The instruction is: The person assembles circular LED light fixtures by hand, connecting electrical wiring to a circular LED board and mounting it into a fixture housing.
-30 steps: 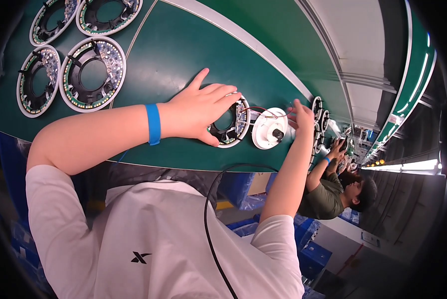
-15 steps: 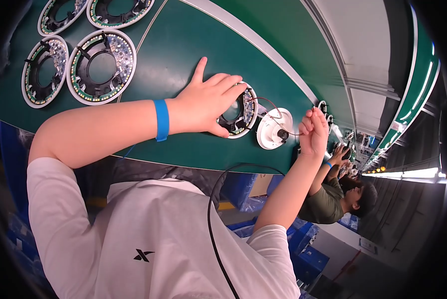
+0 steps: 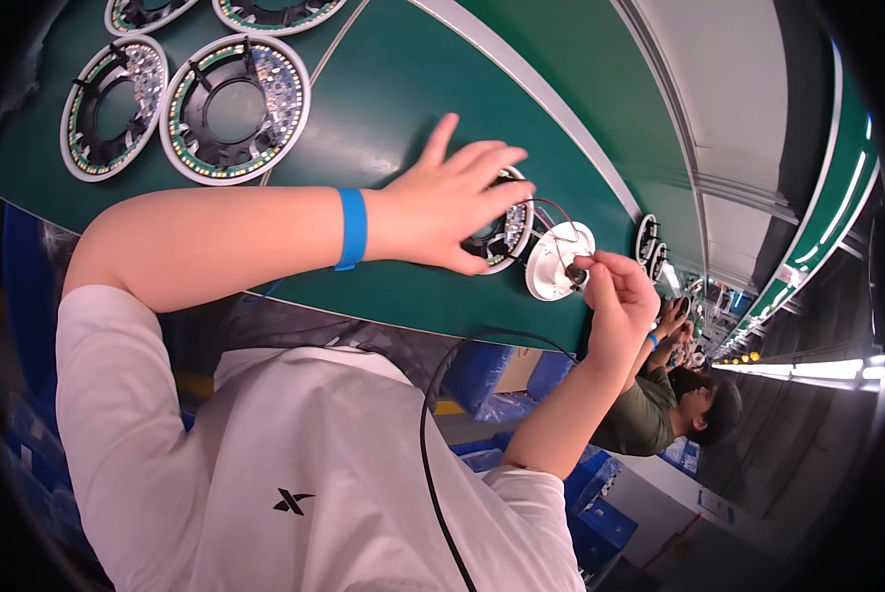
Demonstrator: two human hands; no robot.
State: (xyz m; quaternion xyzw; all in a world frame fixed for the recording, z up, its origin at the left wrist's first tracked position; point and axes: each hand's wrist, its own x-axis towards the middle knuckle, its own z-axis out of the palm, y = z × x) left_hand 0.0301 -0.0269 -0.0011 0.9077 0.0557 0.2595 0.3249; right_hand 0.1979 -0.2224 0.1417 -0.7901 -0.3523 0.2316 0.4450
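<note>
My left hand [image 3: 459, 202] is spread with fingers apart over a round ring-shaped light assembly [image 3: 513, 232], which has a white rim, a black inner frame and a circuit board. The hand covers much of it. To its right lies a white round disc [image 3: 548, 259] carrying a black cylindrical part [image 3: 576, 275]. A thin dark red wire [image 3: 555, 205] loops from the ring to the disc. At the disc's right edge, my right hand [image 3: 622, 301] pinches the thin wire close to the black part; the fingertips partly hide it.
Several similar ring assemblies [image 3: 235, 111] lie on the green table [image 3: 363, 109] at the left. More rings [image 3: 647, 239] stand along the far right. Another person [image 3: 650, 409] works further down the line. A black cable [image 3: 424, 444] hangs across my front; blue bins [image 3: 477, 380] stand below.
My right hand has come down from above the disc to the black part. My left hand stays spread over the ring. The whole view has shifted somewhat.
</note>
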